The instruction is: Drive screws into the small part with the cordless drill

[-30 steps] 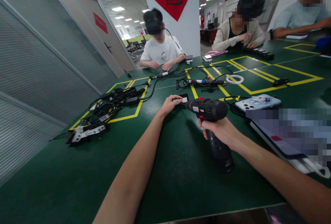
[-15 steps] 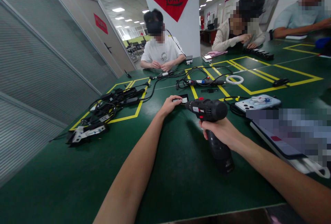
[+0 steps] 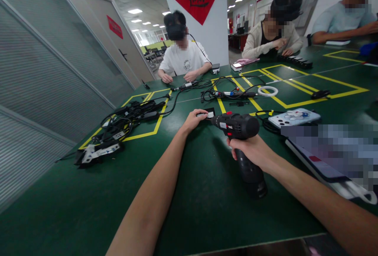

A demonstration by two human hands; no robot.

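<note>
My right hand (image 3: 246, 147) is wrapped round the handle of a black cordless drill (image 3: 236, 125) with red accents. The drill lies level in the air, its chuck pointing left at a small black-and-white piece (image 3: 210, 114) on the green table (image 3: 195, 193). My left hand (image 3: 195, 120) holds that piece with its fingers from the left side. Whether the drill's tip touches the piece is too small to tell, and part of the piece is hidden by my fingers.
A heap of black cables (image 3: 130, 118) lies left. Ahead are a pen-like tool with cables (image 3: 236, 94) and a white ring (image 3: 267, 91). On the right, a phone (image 3: 293, 117) sits beside a larger blurred device (image 3: 317, 159). Several people sit across the table.
My hands and the drill have stayed almost still. Across the table, the person in white has moved their hands apart.
</note>
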